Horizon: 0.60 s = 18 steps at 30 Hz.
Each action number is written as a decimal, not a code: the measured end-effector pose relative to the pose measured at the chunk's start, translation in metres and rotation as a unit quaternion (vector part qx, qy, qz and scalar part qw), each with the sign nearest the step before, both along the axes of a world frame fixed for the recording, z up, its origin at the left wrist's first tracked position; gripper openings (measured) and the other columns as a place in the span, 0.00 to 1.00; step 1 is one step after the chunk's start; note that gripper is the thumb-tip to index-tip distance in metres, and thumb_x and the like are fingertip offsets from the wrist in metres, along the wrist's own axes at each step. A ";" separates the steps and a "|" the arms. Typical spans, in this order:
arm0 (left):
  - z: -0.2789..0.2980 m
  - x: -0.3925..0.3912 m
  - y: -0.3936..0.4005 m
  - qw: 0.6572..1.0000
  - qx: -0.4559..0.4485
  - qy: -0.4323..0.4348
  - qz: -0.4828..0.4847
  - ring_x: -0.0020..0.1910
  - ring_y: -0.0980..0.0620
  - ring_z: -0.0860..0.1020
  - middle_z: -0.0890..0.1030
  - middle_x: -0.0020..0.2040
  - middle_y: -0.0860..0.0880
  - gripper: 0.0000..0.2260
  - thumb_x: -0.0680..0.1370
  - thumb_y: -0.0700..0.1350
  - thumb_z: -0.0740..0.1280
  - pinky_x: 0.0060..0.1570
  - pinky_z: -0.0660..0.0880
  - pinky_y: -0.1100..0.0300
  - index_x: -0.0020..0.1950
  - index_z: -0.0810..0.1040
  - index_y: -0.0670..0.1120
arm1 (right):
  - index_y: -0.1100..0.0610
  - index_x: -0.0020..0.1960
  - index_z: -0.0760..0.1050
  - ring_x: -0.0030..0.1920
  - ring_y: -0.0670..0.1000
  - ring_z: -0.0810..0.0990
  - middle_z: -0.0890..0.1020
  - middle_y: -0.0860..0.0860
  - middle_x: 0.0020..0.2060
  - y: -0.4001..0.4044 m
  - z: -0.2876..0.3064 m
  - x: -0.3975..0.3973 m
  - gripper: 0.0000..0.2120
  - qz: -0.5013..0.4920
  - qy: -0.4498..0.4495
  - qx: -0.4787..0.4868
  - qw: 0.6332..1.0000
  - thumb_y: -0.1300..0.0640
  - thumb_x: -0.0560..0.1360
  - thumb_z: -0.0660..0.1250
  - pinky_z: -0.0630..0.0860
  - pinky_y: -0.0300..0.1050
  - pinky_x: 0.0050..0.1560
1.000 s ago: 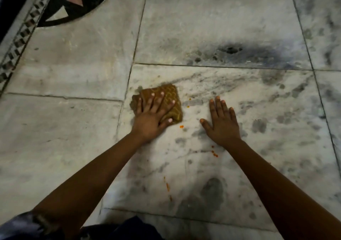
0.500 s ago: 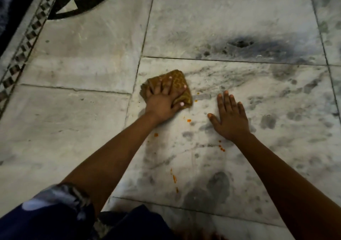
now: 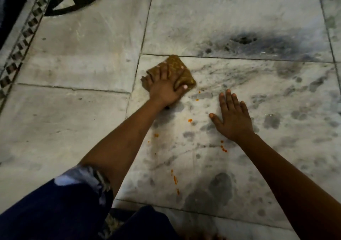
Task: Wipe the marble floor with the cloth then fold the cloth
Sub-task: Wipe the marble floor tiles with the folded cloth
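Head view: your left hand (image 3: 164, 90) is pressed down on the cloth (image 3: 177, 70), fingers spread over its near-left part, thumb lying along its near-right edge, so the cloth sits directly under and just past the fingertips, away from you. Whether the fingers bunch the fabric or only press it flat I can't tell. Your right hand (image 3: 232, 118) is flat on the marble floor (image 3: 92, 59), fingers straight and close together, holding nothing, well apart from the cloth and to its right; looks like a prop for your weight. Left hand is clearly the one on the job. Cloth is mustard-brown, patterned weave, already doubled into a small roughly square pad turned diamond-wise, far corner touching the grout line (image 3: 239, 57) between tiles. Soft, limp material; likely slides easily under palm pressure. The relation that matters: the orange specks (image 3: 190, 120) lie toward you from the cloth, between your two hands and trailing nearer your body, so the next stroke probably has to pull back and rightward. Floor is grey-veined white marble in large slabs, smooth, with dark smudges, a sooty patch (image 3: 243, 40) beyond the cloth, and a black inlay border (image 3: 24, 37) at far left. Wiping looks mid-way; the final fold is not yet started.
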<state>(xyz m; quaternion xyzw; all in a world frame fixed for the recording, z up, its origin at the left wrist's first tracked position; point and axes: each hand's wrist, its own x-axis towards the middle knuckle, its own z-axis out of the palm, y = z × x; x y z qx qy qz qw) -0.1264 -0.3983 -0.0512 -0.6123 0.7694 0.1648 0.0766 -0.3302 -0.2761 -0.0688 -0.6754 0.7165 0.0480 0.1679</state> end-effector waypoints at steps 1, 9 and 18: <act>-0.002 -0.005 0.015 0.999 -0.005 0.004 -0.035 0.75 0.38 0.43 0.43 0.78 0.44 0.29 0.76 0.66 0.54 0.69 0.42 0.35 0.75 0.49 0.63 | 0.55 0.76 0.40 0.76 0.54 0.42 0.42 0.55 0.76 0.000 0.001 0.000 0.43 0.001 0.000 0.002 1.000 0.32 0.68 0.34 0.42 0.52 0.73; -0.007 0.039 0.048 0.990 -0.063 0.031 -0.119 0.76 0.42 0.52 0.53 0.78 0.47 0.28 0.74 0.67 0.48 0.70 0.50 0.41 0.73 0.57 0.62 | 0.55 0.77 0.43 0.76 0.52 0.44 0.44 0.53 0.77 0.022 0.006 -0.011 0.39 -0.002 0.005 -0.013 1.000 0.35 0.71 0.36 0.40 0.50 0.73; -0.004 -0.053 0.044 0.983 -0.010 0.012 -0.183 0.76 0.40 0.42 0.44 0.78 0.47 0.24 0.78 0.62 0.52 0.69 0.39 0.37 0.74 0.51 0.64 | 0.56 0.76 0.47 0.76 0.57 0.49 0.50 0.56 0.76 0.064 0.003 -0.020 0.39 -0.088 -0.017 -0.051 0.995 0.35 0.72 0.39 0.45 0.54 0.73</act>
